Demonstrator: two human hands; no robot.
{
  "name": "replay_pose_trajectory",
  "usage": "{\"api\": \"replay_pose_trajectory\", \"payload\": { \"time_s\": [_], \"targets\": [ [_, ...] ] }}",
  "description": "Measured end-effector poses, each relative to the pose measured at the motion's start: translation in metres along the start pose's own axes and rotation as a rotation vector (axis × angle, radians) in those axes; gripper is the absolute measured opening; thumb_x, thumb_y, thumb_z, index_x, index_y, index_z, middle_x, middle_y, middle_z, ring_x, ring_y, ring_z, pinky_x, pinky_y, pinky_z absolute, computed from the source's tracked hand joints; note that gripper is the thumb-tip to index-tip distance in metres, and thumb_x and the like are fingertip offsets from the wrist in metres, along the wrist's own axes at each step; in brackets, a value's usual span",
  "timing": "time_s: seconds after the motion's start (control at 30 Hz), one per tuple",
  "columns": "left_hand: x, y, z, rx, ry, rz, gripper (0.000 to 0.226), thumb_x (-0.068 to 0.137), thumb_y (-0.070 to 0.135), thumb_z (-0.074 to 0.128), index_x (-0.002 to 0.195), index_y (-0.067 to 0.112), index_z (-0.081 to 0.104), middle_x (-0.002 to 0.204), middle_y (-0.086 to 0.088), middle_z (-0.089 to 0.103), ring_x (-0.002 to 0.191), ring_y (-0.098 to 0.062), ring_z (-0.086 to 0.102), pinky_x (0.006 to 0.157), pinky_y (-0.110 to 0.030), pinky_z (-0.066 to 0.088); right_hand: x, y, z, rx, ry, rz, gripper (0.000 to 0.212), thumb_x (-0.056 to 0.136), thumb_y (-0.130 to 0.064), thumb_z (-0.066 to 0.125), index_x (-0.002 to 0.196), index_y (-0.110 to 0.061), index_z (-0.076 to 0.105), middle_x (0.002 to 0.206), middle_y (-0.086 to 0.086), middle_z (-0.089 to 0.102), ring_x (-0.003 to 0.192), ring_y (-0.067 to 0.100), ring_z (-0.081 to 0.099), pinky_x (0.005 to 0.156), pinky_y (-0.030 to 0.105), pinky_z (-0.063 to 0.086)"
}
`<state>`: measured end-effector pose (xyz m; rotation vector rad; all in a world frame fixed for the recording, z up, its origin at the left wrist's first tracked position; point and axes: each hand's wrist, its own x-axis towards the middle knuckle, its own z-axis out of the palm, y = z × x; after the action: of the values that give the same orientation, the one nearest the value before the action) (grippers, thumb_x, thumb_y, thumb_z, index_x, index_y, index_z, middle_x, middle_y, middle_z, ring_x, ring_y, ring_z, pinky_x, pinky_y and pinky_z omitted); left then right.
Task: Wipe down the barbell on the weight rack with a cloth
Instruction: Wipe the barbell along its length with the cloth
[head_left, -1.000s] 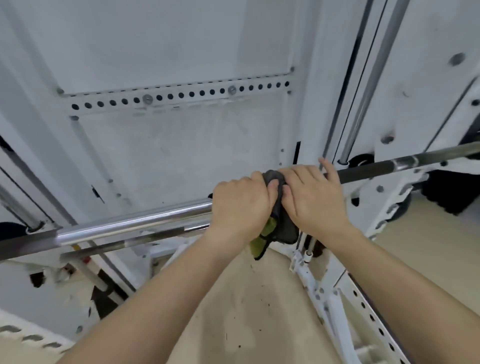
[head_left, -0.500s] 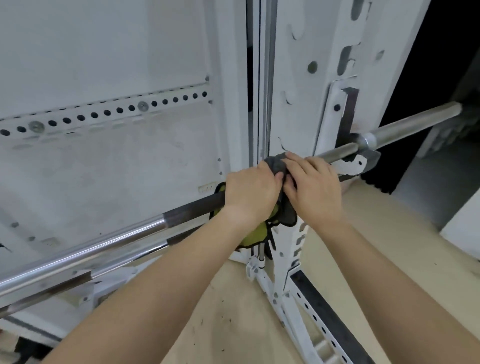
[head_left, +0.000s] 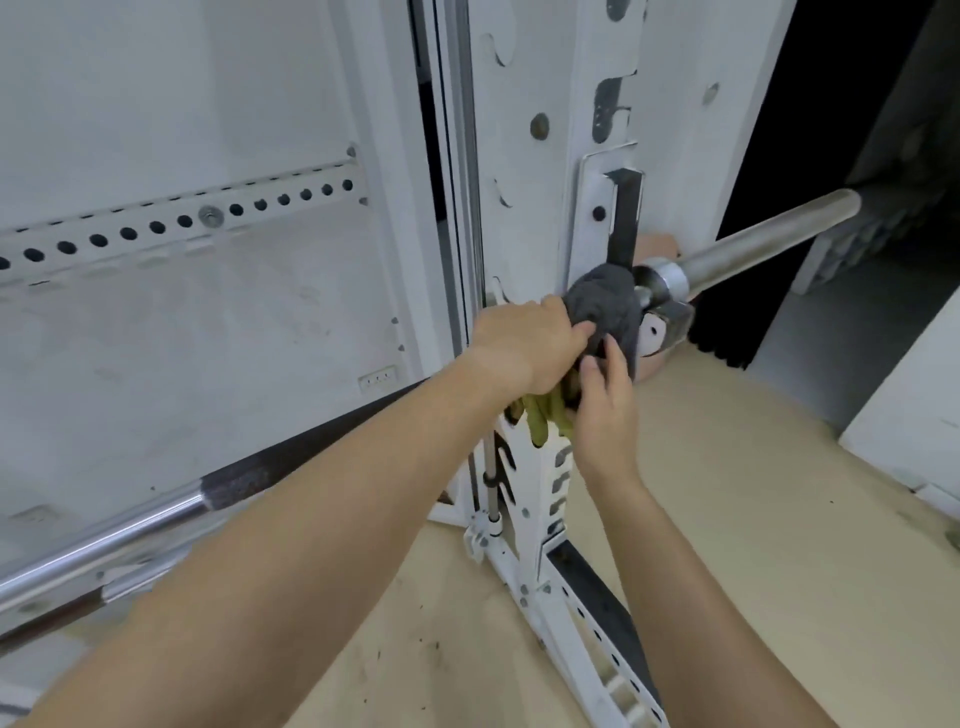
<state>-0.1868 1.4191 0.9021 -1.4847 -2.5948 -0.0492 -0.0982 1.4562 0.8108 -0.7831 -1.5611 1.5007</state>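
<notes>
The barbell (head_left: 244, 483) runs from the lower left up to its sleeve (head_left: 769, 236) at the right, resting in the white rack's hook (head_left: 626, 228). A grey cloth with a yellow-green underside (head_left: 605, 306) is bunched around the bar just inside the collar. My left hand (head_left: 530, 343) grips the cloth and the bar from above. My right hand (head_left: 602, 400) sits below the bar, its fingers curled up onto the hanging cloth. The bar under the cloth is hidden.
The white rack upright (head_left: 545, 156) with slots stands right behind the cloth. A perforated base rail (head_left: 597, 623) runs toward me along the beige floor (head_left: 753, 519). A second thinner bar (head_left: 57, 618) lies below the barbell at the left. A dark opening is at the upper right.
Both hands and the cloth have slid right along the bar to the collar at the rack hook. My right hand has dropped from on top of the bar to beneath it.
</notes>
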Motion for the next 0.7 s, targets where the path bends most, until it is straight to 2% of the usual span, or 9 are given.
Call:
{"api": "replay_pose_trajectory", "payload": {
  "time_s": [0.07, 0.17, 0.23, 0.33, 0.4, 0.5, 0.57, 0.63, 0.7],
  "targets": [
    [-0.026, -0.023, -0.009, 0.041, -0.080, 0.023, 0.049, 0.105, 0.052, 0.022, 0.114, 0.014, 0.052, 0.075, 0.003, 0.044, 0.075, -0.021, 0.053, 0.069, -0.040, 0.047, -0.007, -0.014, 0.022, 0.410, -0.055, 0.266, 0.045, 0.104, -0.045, 0.042, 0.146, -0.031, 0.041, 0.139, 0.001, 0.056, 0.125, 0.025, 0.057, 0.098, 0.046, 0.053],
    [-0.076, -0.067, -0.017, 0.042, -0.151, -0.051, 0.051, 0.103, 0.056, 0.019, 0.112, 0.016, 0.049, 0.077, 0.004, 0.046, 0.073, -0.021, 0.050, 0.067, -0.037, 0.043, -0.032, -0.044, 0.064, 0.745, -0.008, 0.458, 0.043, 0.099, -0.054, 0.049, 0.125, -0.021, 0.056, 0.106, 0.004, 0.073, 0.098, 0.024, 0.071, 0.082, 0.043, 0.059],
    [-0.114, -0.095, -0.022, 0.060, -0.173, -0.111, 0.047, 0.101, 0.058, 0.017, 0.103, 0.020, 0.043, 0.078, 0.003, 0.045, 0.077, -0.023, 0.048, 0.070, -0.038, 0.041, -0.056, -0.051, 0.098, 0.781, 0.013, 0.534, 0.050, 0.096, -0.060, 0.051, 0.119, -0.016, 0.060, 0.097, 0.005, 0.076, 0.091, 0.023, 0.074, 0.082, 0.042, 0.060],
    [-0.171, -0.139, -0.034, 0.057, -0.273, -0.191, 0.051, 0.100, 0.061, 0.014, 0.097, 0.022, 0.046, 0.078, 0.006, 0.049, 0.082, -0.024, 0.053, 0.075, -0.038, 0.044, -0.112, -0.046, 0.147, 0.742, -0.081, 0.604, 0.062, 0.092, -0.068, 0.048, 0.126, -0.017, 0.060, 0.111, 0.005, 0.075, 0.100, 0.020, 0.073, 0.093, 0.042, 0.057],
    [-0.205, -0.173, -0.045, -0.077, -0.397, -0.308, 0.058, 0.097, 0.066, 0.014, 0.100, 0.028, 0.058, 0.096, 0.004, 0.063, 0.095, -0.021, 0.059, 0.089, -0.039, 0.046, -0.153, -0.046, 0.172, 0.707, -0.219, 0.687, 0.059, 0.097, -0.065, 0.041, 0.124, -0.017, 0.062, 0.112, 0.004, 0.075, 0.100, 0.017, 0.072, 0.094, 0.037, 0.056],
    [-0.236, -0.205, -0.054, -0.357, -0.484, -0.488, 0.076, 0.085, 0.079, 0.015, 0.115, 0.031, 0.067, 0.126, 0.007, 0.064, 0.114, -0.016, 0.058, 0.106, -0.037, 0.038, -0.189, -0.046, 0.190, 0.670, -0.336, 0.707, 0.068, 0.091, -0.068, 0.044, 0.134, -0.017, 0.056, 0.122, 0.004, 0.071, 0.108, 0.017, 0.070, 0.097, 0.035, 0.055],
    [-0.234, -0.199, -0.052, -0.355, -0.462, -0.452, 0.076, 0.089, 0.074, 0.015, 0.125, 0.028, 0.064, 0.134, 0.003, 0.061, 0.119, -0.018, 0.056, 0.107, -0.035, 0.037, -0.185, -0.045, 0.188, 0.733, -0.299, 0.654, 0.068, 0.085, -0.065, 0.052, 0.134, -0.017, 0.058, 0.122, 0.005, 0.072, 0.110, 0.019, 0.070, 0.101, 0.040, 0.053],
    [-0.215, -0.177, -0.046, -0.242, -0.392, -0.339, 0.062, 0.103, 0.055, 0.017, 0.130, 0.018, 0.058, 0.134, -0.009, 0.059, 0.120, -0.026, 0.055, 0.102, -0.035, 0.039, -0.164, -0.046, 0.176, 0.861, -0.229, 0.652, 0.059, 0.091, -0.059, 0.054, 0.128, -0.013, 0.063, 0.119, 0.009, 0.073, 0.109, 0.024, 0.070, 0.102, 0.045, 0.052],
    [-0.190, -0.151, -0.037, -0.112, -0.339, -0.235, 0.050, 0.108, 0.040, 0.015, 0.130, 0.010, 0.049, 0.127, -0.017, 0.057, 0.114, -0.034, 0.056, 0.097, -0.043, 0.043, -0.138, -0.050, 0.159, 0.922, -0.147, 0.674, 0.054, 0.094, -0.057, 0.055, 0.119, -0.010, 0.068, 0.113, 0.012, 0.075, 0.104, 0.029, 0.072, 0.098, 0.048, 0.054]
  ]
}}
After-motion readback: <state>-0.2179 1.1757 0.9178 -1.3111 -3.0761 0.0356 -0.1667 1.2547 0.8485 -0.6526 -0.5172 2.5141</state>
